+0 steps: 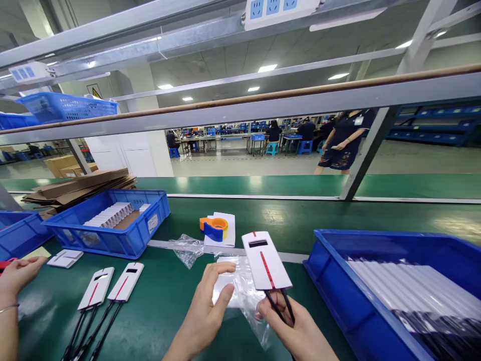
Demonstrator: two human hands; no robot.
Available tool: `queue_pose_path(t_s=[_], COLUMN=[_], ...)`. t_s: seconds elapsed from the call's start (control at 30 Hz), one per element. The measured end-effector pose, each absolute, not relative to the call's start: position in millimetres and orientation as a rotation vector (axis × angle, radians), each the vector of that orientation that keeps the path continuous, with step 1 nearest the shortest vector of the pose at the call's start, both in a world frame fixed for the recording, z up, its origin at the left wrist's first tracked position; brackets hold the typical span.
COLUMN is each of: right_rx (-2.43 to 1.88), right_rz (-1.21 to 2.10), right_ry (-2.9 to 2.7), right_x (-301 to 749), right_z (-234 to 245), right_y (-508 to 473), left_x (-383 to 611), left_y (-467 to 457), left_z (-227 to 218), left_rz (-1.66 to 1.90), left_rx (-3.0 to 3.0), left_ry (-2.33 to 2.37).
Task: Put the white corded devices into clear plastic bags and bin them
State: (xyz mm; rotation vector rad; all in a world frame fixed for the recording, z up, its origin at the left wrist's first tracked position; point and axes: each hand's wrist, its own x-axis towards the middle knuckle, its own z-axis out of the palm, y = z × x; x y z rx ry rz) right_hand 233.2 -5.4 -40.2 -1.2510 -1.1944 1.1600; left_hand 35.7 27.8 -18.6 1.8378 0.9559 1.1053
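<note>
In my right hand (289,323) is a flat white device (266,260) with a red stripe and a small dark window. My fingers close around its black cables just below the white body, which tilts up. My left hand (206,306) is open, thumb and fingers apart, beside a clear plastic bag (246,281). The bag lies under and between my hands, over something white; whether my left fingertips touch it I cannot tell. Two similar white devices (126,282) with black cables lie on the green bench to the left.
A blue bin (338,296) of bagged devices stands at right; another blue bin (150,235) with white parts is at left. An orange-and-blue tape dispenser (214,228) sits on white paper. Another person's hand (22,276) is at far left, near a white piece (64,258).
</note>
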Motion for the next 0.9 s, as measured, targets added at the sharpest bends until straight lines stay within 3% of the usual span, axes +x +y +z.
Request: queue_pose_path(t_s=[0.17,0.53,0.77,0.9], right_rx=[-1.200,-1.189,-1.282,-1.264], right_rz=[1.269,1.340,1.146,1.017], right_ry=[-1.208,-1.412,-1.501,-1.272], right_x=[234.2,244.4,248.0,249.0], right_z=[-30.3,-32.6,-22.1,-26.1], right_y=[-9.2,5.6,8.7,5.4], left_x=[32.1,45.4,43.6,44.2], left_y=[45.1,40.7,33.9,30.8], left_z=[-22.2,-24.5,-23.4,-20.5], left_rz=[0.818,0.669,0.746,0.827], left_rx=[1.694,1.527,1.643,1.750], left_ry=[0.770,0.810,0.896,1.005])
